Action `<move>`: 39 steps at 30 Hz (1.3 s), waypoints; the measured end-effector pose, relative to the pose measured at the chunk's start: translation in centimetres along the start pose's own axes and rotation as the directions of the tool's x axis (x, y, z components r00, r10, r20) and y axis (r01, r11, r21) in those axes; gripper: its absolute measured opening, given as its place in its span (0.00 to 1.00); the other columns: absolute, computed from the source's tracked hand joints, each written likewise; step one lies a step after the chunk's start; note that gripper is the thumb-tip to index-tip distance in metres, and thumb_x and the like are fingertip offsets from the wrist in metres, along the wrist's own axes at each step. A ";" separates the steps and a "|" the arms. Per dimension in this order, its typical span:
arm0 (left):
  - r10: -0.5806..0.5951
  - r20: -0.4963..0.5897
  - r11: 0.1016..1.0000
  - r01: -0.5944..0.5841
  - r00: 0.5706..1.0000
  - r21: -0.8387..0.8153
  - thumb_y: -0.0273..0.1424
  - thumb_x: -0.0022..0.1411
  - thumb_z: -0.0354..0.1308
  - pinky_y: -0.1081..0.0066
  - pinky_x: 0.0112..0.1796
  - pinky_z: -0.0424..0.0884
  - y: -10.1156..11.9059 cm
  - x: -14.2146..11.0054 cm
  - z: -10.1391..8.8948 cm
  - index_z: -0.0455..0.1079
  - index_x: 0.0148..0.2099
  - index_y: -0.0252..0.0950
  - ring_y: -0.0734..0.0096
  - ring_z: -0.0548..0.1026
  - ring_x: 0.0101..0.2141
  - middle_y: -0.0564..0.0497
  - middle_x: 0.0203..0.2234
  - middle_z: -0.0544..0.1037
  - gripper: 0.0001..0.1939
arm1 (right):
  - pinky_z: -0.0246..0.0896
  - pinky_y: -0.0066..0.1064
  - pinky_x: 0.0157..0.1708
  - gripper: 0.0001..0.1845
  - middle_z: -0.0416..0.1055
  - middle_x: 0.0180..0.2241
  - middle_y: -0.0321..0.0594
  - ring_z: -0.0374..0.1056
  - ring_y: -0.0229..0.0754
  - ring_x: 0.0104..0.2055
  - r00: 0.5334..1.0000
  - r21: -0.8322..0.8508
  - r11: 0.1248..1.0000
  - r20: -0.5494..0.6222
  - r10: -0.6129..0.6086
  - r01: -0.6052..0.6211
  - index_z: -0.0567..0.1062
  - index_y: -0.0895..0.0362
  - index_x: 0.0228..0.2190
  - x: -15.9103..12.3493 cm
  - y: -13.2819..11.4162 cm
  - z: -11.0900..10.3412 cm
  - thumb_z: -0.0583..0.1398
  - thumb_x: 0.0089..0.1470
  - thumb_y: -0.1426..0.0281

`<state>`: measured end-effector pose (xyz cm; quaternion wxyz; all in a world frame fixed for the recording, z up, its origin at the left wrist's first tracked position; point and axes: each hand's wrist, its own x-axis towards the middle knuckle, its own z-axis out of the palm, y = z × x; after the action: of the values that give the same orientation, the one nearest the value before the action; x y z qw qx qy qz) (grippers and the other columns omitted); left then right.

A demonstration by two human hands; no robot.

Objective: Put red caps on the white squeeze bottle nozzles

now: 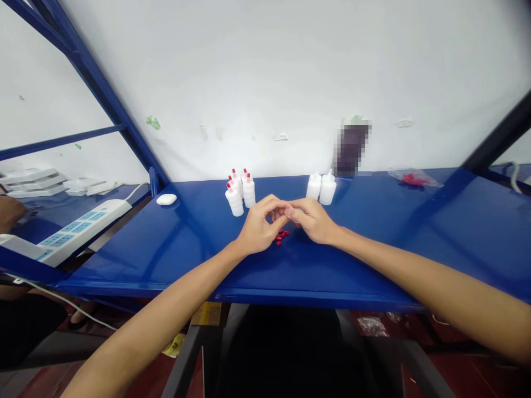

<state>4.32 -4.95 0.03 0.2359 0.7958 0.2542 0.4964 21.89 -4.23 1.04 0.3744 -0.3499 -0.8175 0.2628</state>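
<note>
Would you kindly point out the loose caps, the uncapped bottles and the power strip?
Loose caps [279, 242], head view: one lower cap.
Uncapped bottles [327, 192], head view: right one's body.
Power strip [79, 229], head view: socket face.

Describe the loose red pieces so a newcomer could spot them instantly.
At the blue table, find the left hand. Just beside it is a small cluster of red pieces. Unlike the red tips on the white bottles or the red contents of the clear bag, these lie loose.

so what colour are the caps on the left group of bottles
The caps are red, best seen in the head view.
</note>
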 end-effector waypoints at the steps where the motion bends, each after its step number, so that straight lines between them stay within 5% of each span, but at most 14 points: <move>1: 0.000 0.011 1.000 0.000 1.000 0.016 0.33 0.68 0.58 0.73 0.33 0.70 0.0 0.0 -0.1 0.73 0.43 0.35 0.73 0.71 0.32 0.50 0.33 0.72 0.07 | 0.45 0.32 0.27 0.26 0.59 0.20 0.34 0.55 0.37 0.24 1.000 0.002 1.000 -0.011 -0.015 0.015 0.66 0.56 0.23 0.0 0.0 0.0 0.49 0.61 0.50; 6: -0.080 0.118 0.971 0.050 0.990 0.233 0.36 0.72 0.50 0.75 0.29 0.65 -0.1 -0.2 -3.7 0.66 0.50 0.36 0.75 0.70 0.24 0.55 0.25 0.71 0.11 | 0.49 0.31 0.30 0.24 0.64 0.22 0.33 0.60 0.38 0.26 0.999 -0.063 0.998 -0.040 0.007 -0.010 0.66 0.55 0.28 0.0 0.5 -0.3 0.48 0.66 0.51; 11: -0.295 0.181 0.710 0.088 0.938 0.699 0.37 0.72 0.50 0.73 0.28 0.60 -0.7 -1.3 -8.6 0.71 0.50 0.39 0.72 0.71 0.22 0.56 0.21 0.73 0.12 | 0.48 0.31 0.30 0.19 0.67 0.23 0.33 0.62 0.39 0.26 0.997 -0.158 0.984 -0.024 0.077 -0.080 0.68 0.55 0.29 -0.1 1.0 -0.8 0.50 0.66 0.56; 18: -0.384 0.095 0.479 0.110 0.919 0.871 0.33 0.70 0.49 0.71 0.29 0.63 -1.3 -1.6 -7.6 0.68 0.59 0.39 0.61 0.78 0.29 0.49 0.26 0.80 0.18 | 0.51 0.33 0.34 0.17 0.68 0.28 0.35 0.63 0.40 0.31 1.000 -0.174 0.985 0.027 -0.007 0.012 0.68 0.55 0.31 -0.2 0.9 -0.4 0.51 0.66 0.59; 25: -0.387 0.210 0.565 0.051 0.898 0.823 0.34 0.69 0.50 0.70 0.30 0.66 -0.8 -1.7 -7.0 0.74 0.51 0.39 0.62 0.78 0.28 0.49 0.25 0.79 0.14 | 0.55 0.35 0.40 0.16 0.67 0.31 0.38 0.64 0.42 0.35 0.999 -0.069 0.998 0.036 0.003 0.000 0.68 0.55 0.29 0.0 1.5 -0.1 0.48 0.67 0.64; 32: -0.417 0.177 0.550 0.092 0.891 0.830 0.34 0.69 0.50 0.68 0.33 0.69 -1.4 -1.9 -7.6 0.75 0.56 0.38 0.59 0.79 0.29 0.47 0.24 0.79 0.19 | 0.55 0.36 0.42 0.19 0.66 0.30 0.38 0.64 0.43 0.36 0.998 -0.061 0.998 0.058 0.024 -0.020 0.68 0.55 0.28 0.1 1.5 -0.3 0.48 0.67 0.62; 39: -0.326 0.323 0.739 0.027 0.889 0.673 0.36 0.74 0.45 0.67 0.45 0.71 -1.1 -1.6 -6.4 0.74 0.56 0.40 0.62 0.79 0.44 0.45 0.44 0.81 0.19 | 0.54 0.35 0.37 0.25 0.65 0.26 0.37 0.62 0.41 0.31 0.999 0.007 0.999 0.011 0.044 -0.044 0.67 0.56 0.23 0.2 1.6 -0.1 0.45 0.67 0.60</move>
<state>-2.32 -4.28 0.82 0.0400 0.8862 0.4300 0.1679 22.53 -3.09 0.07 0.3652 -0.3650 -0.8108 0.2757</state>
